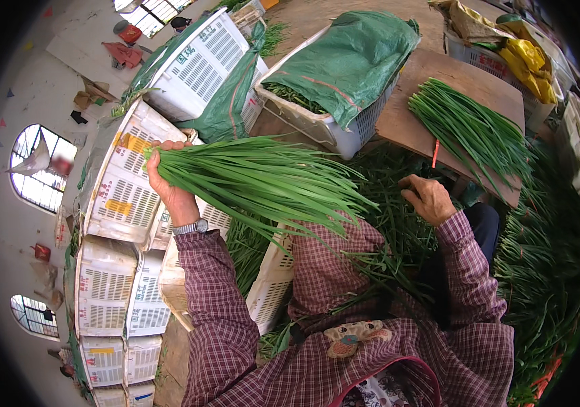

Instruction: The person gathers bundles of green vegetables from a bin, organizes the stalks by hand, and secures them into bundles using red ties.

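My left hand (170,180) grips a large bunch of long green leafy stalks, likely garlic chives (269,178), by its base end, the leaves fanning out to the right above my lap. My right hand (427,197) is half curled near the front edge of a wooden board (401,109); whether something small is between its fingers cannot be told. A second bunch of chives (473,124) lies on that board, and a red strip (436,153) hangs over the board's edge. Loose leaves (396,229) are heaped below my right hand and partly on my lap.
Stacked white plastic crates (132,175) line the left side. Ahead stands a crate (295,51) covered by a green woven sack (346,61). Many tied bunches (529,254) lie on the right. Another crate with chives stands beside my left knee. A yellow bag (529,66) rests on crates at back right.
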The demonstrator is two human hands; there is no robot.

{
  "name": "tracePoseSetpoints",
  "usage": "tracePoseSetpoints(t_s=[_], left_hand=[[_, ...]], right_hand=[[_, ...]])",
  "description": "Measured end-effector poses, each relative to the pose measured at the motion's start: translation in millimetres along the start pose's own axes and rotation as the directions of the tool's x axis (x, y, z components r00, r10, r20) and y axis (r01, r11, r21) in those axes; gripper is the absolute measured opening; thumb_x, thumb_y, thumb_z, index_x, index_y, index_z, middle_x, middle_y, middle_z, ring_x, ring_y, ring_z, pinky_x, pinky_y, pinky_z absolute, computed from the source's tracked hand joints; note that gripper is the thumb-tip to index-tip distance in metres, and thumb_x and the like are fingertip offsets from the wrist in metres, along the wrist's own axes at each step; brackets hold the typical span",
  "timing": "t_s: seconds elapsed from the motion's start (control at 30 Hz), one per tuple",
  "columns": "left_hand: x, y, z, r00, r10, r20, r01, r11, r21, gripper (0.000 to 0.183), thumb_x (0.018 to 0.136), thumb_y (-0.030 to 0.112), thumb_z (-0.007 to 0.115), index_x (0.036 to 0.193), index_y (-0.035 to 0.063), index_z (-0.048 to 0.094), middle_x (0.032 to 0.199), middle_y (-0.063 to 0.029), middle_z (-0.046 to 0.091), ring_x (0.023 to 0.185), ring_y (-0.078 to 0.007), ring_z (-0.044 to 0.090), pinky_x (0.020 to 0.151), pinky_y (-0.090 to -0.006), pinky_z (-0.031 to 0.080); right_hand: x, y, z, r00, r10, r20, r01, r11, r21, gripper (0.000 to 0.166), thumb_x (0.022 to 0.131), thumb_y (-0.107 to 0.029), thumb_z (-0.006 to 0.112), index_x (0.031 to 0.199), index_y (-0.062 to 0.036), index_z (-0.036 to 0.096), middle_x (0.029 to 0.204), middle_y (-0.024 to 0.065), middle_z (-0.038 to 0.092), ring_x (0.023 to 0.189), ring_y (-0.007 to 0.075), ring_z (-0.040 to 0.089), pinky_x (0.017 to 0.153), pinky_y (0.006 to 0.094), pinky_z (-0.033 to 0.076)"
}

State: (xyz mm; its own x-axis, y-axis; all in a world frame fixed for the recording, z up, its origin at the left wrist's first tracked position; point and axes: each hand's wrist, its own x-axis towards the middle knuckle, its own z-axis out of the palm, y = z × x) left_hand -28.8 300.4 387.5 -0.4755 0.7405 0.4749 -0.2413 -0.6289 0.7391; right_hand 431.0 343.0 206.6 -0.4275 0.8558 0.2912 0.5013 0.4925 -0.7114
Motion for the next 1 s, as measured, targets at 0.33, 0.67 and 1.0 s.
tracePoseSetpoints(t_s=[0.33, 0.67, 1.0], left_hand=[[-1.3, 55.2, 84.3, 0.944, 0.111, 0.310, -0.275, 0.784, 0.557, 0.031, 0.080, 0.007, 0.069, 0.108, 0.0016, 0.057, 0.088, -0.0093, 0.064, 0.079, -0.0215, 0.065, 0.075, -0.0325, 0.054], [-138.5, -72.9, 110.1, 0.483, -0.355, 0.800, -0.714, 0.370, 0.595, 0.031, 0.059, 0.010, 0.075, 0.089, 0.0099, 0.067, 0.080, -0.0068, 0.067, 0.071, -0.0249, 0.066, 0.063, -0.0372, 0.052], [-166.2, -94.5, 97.5, 0.684, -0.298, 0.666, -0.433, 0.569, 0.699, 0.027, 0.065, 0.010, 0.075, 0.090, 0.0077, 0.064, 0.074, -0.0063, 0.064, 0.067, -0.0212, 0.065, 0.060, -0.0347, 0.051]], right_hand=[[18.4, -74.6, 11.4, 0.988, -0.155, 0.025, 0.148, 0.973, 0.177, 0.017, 0.087, -0.013, 0.064, 0.097, -0.0001, 0.066, 0.088, 0.0170, 0.069, 0.078, 0.0337, 0.067, 0.069, 0.0400, 0.054], [-33.3, -27.3, 83.6, 0.943, -0.083, 0.324, 0.075, 0.997, 0.035, 0.028, 0.084, -0.032, 0.067, 0.098, -0.0084, 0.069, 0.094, 0.0111, 0.068, 0.085, 0.0330, 0.067, 0.074, 0.0411, 0.054], [-43.6, -27.8, 103.7, 0.993, 0.119, 0.025, -0.119, 0.914, 0.388, 0.013, 0.088, -0.012, 0.062, 0.096, -0.0025, 0.065, 0.090, 0.0115, 0.063, 0.077, 0.0237, 0.064, 0.070, 0.0357, 0.052]])
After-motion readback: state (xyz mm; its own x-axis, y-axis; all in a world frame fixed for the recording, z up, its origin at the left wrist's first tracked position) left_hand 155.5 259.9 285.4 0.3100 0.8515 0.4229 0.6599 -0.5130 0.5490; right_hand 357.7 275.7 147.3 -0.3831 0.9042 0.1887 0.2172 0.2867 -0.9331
